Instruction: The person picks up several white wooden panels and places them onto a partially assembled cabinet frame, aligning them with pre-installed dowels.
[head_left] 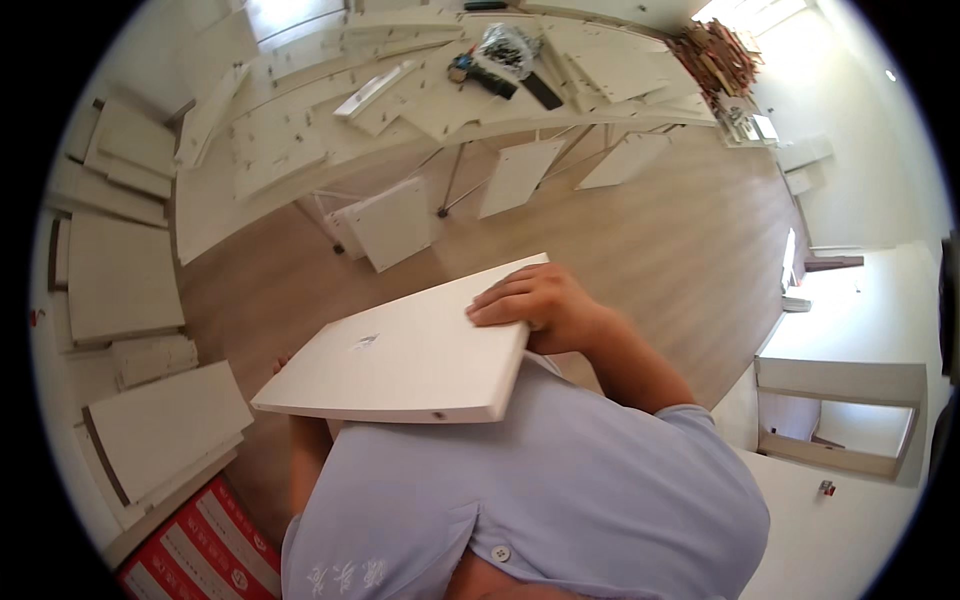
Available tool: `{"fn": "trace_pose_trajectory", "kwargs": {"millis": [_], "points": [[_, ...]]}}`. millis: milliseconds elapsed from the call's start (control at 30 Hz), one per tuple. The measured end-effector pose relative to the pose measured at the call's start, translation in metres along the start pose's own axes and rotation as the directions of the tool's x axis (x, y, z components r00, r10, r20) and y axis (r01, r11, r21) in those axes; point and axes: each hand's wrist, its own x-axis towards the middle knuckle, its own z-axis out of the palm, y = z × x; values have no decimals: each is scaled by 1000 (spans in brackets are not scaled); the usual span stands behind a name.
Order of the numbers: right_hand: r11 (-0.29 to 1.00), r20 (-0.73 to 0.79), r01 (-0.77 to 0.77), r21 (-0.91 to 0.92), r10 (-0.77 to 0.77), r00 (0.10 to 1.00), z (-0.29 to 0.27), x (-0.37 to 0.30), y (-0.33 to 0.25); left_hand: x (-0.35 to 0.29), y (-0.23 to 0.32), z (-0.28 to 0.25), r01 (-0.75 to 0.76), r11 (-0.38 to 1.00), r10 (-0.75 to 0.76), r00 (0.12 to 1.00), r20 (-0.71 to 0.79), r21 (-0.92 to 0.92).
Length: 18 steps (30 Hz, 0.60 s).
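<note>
A white rectangular furniture panel [420, 345] is held tilted in front of my chest, its broad face upward. A small shiny mark shows on that face, and a dark hole sits in the near edge. My right hand [545, 303] is closed around the panel's right edge, with its fingers lying over the top face. At the opposite edge, my left hand [281, 363] supports the board; only its fingertips show, the rest being hidden beneath the panel.
Ahead stands a long white table [215, 215] bearing loose boards, a power drill [482, 75] and a plastic bag of hardware [507, 50]. Panels lean under it. More white boards [125, 275] line the left wall, near a red-and-white carton [205, 545]. Wood scraps [717, 55] are piled far right.
</note>
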Motion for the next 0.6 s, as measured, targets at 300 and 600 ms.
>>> {"fn": "trace_pose_trajectory", "kwargs": {"millis": [300,600], "points": [[987,-20,-99,-124,97,995,-36,-4,88,-27,-61,30,97,942,7,952,-307,321],[865,228,-313,-391,421,878,-98,-25,301,-95,-178,-35,67,106,-60,996,-61,992]]}}
